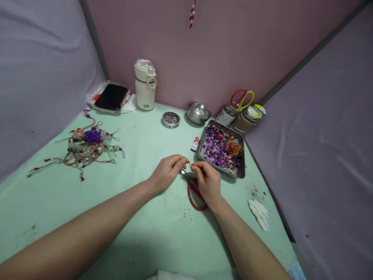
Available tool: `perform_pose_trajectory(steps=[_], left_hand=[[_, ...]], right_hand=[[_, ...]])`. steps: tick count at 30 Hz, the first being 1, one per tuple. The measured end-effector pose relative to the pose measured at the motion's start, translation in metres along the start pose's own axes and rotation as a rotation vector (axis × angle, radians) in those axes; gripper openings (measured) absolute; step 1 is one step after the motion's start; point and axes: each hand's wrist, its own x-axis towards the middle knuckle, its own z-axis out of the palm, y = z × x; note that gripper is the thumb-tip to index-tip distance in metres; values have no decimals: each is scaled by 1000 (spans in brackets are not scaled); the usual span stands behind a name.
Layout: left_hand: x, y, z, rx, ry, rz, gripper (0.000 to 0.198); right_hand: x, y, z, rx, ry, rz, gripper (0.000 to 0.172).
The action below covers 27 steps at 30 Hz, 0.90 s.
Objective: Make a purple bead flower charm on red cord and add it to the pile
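Note:
My left hand (168, 170) and my right hand (207, 181) meet fingertip to fingertip over the pale green table (140, 217), both pinched closed on something tiny that I cannot make out. Red-handled scissors (194, 194) lie on the table just under my right hand, blades pointing toward the left hand. A metal tray (241, 171) full of purple, clear and red beads with orange thread stands right beside my right hand.
A pile of finished beaded strings (87, 149) lies at the left. At the back stand a cream bottle (145, 84), a phone on a packet (111, 97), a small tin (171, 119), a steel bowl (198, 112), jars with scissors (241, 111), a lighter (195, 144). A crumpled tissue (259, 213) lies right.

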Motion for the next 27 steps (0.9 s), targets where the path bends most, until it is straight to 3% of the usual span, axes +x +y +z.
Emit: perform_pose_trajectory(steps=[4,7,23,27], left_hand=[[0,3,0,-40,-49,-42,36],[0,3,0,-39,-68,-41,37],[3,-2,2,94,7,-18,17],[4,-3,2,105,22,-30,16]], right_hand=[[1,0,-5,-146,-37,-205,17],[1,-2,-7,-218,-70,-272,16],[1,6,-2,-172,-89,-94,21],[12,4,-19,-173,-118,-139,16]])
